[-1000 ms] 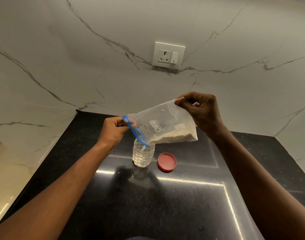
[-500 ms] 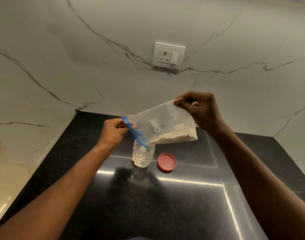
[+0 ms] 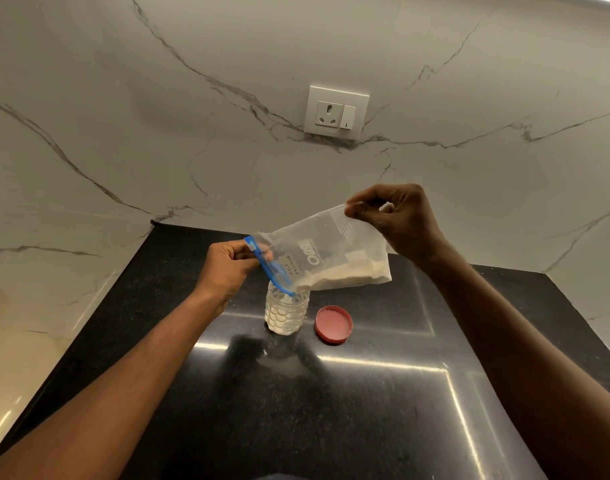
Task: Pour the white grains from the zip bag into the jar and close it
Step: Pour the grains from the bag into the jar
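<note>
A clear zip bag (image 3: 326,252) with a blue zip strip hangs tilted over a small clear dimpled jar (image 3: 285,315) on the black counter. My left hand (image 3: 227,268) pinches the bag's open blue mouth just above the jar's opening. Higher up to the right, my right hand (image 3: 399,221) grips the bag's bottom corner. White grains (image 3: 348,277) lie along the bag's lower edge, sloping toward the mouth. The jar holds white grains in its lower part. Its red lid (image 3: 333,324) lies on the counter just right of the jar.
The black polished counter (image 3: 331,410) is bounded by white marble walls at the back and on both sides. A white wall socket (image 3: 336,112) sits above, behind the hands. A pale surface (image 3: 16,368) adjoins the counter's left edge.
My right hand has lifted the bag's bottom corner slightly, and the grains have slid a little toward the mouth. The jar and lid have stayed put.
</note>
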Demonstrator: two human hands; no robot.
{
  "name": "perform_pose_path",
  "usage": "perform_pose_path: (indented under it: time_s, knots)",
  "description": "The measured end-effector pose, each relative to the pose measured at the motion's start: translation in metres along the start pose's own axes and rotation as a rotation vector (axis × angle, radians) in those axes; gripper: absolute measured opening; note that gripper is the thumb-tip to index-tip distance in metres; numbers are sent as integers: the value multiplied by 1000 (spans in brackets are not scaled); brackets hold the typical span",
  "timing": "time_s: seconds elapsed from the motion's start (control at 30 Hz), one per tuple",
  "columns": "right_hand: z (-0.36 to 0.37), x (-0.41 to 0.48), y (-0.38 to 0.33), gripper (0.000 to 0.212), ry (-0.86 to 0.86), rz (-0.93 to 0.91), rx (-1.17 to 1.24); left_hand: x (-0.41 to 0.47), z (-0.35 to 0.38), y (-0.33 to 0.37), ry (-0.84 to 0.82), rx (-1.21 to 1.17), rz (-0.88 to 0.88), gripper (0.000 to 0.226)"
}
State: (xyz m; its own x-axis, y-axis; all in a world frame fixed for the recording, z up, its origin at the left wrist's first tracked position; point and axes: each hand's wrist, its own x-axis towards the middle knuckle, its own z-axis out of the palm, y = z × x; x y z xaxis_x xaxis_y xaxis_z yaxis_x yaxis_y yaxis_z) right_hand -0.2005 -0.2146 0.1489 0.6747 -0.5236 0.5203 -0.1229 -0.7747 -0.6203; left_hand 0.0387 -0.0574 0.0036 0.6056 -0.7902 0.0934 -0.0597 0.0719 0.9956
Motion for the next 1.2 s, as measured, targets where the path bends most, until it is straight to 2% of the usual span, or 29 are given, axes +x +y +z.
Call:
perform_pose_path:
  time_s: [0.2,0.63,1.2]
  knots:
    - [-2,-1,-4,14,-27,13,-12,-1,0,-2,-11,-16,-30,18]
    - [7,0,-13,9,77,-36,-22,-4,1,1,-10,-28,-43,16]
    - [14,13,-15,9,2,-180,-161,-3,-6,-8,-9,-14,-83,15]
